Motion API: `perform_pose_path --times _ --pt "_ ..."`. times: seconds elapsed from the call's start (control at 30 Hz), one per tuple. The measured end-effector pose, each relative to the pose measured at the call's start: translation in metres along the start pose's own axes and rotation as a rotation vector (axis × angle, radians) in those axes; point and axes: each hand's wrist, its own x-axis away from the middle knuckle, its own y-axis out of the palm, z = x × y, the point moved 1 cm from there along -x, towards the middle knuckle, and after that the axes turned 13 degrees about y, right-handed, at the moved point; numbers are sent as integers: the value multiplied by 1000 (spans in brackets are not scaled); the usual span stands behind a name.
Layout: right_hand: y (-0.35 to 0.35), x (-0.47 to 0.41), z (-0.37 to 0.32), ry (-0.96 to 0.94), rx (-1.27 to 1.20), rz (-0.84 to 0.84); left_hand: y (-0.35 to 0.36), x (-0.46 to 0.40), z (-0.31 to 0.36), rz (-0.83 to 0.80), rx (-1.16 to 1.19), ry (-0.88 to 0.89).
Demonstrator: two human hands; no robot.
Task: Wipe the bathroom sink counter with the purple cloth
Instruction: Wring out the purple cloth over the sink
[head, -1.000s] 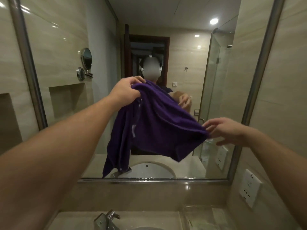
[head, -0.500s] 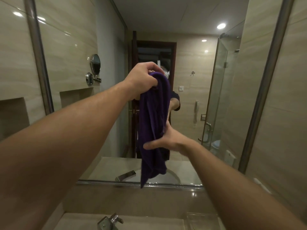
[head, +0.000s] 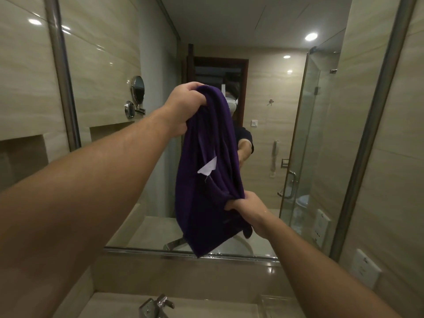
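- Two hands share one purple cloth [head: 206,180], held up in the air in front of the wall mirror [head: 263,157], well above the counter it is meant to wipe.
- Up top, the left hand [head: 183,106] has its fingers curled tight round a bunched end of the cloth; lower down, the right hand [head: 243,207] clenches a gathered fold near the bottom. My guess is that the person is drawing the cloth into a long bundle to fold or wring it into a handy pad before wiping.
- Between the two grips the cloth hangs in deep vertical folds, soft and limp, with a thick, matte, towel-like pile (a small white label [head: 207,169] sticks out from one fold). Its loose tail dangles below the right hand.
- Down at the lower edge lies the sink counter [head: 218,304], pale, smooth and faintly glossy like polished stone, not yet touched by the cloth.
- A chrome faucet [head: 156,305] rises from it, angular and shiny; beside it, to the right, sits what looks like a clear tray [head: 277,305], hard to make out.
- Glossy beige tiles cover the walls, and a white socket plate [head: 364,270] sits on the right-hand one.
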Motion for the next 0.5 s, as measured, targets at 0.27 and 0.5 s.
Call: perform_pose_path --times 0.27,0.5 --pt "45 7 4 71 -139 -307 18 4 9 -5 114 -36" --pt "88 10 4 147 -120 -374 24 7 9 -32 114 -41"
